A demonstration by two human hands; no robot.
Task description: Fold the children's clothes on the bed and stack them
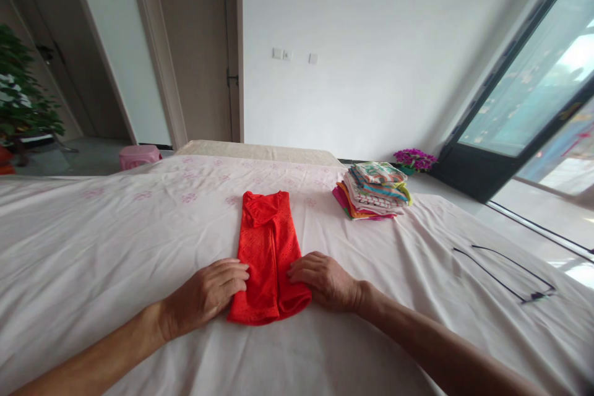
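Observation:
A red top (264, 260) with a small-hole pattern lies on the pale bed sheet, folded into a narrow lengthwise strip. Its neck end points away from me and its hem faces me. My left hand (211, 288) grips the left edge near the hem, fingers curled over the cloth. On the opposite edge, my right hand (327, 281) holds the fabric the same way. Both thumbs are mostly hidden. Beyond my right hand sits a stack of folded clothes (374, 192) in several colours.
The pale sheet (139, 247) with pink flowers is wrinkled. Dark-framed glasses (505, 272) rest at the right. Past the bed are a pink stool (139, 156), purple flowers (414, 159), a green plant (23, 93), doors and a white wall (352, 31).

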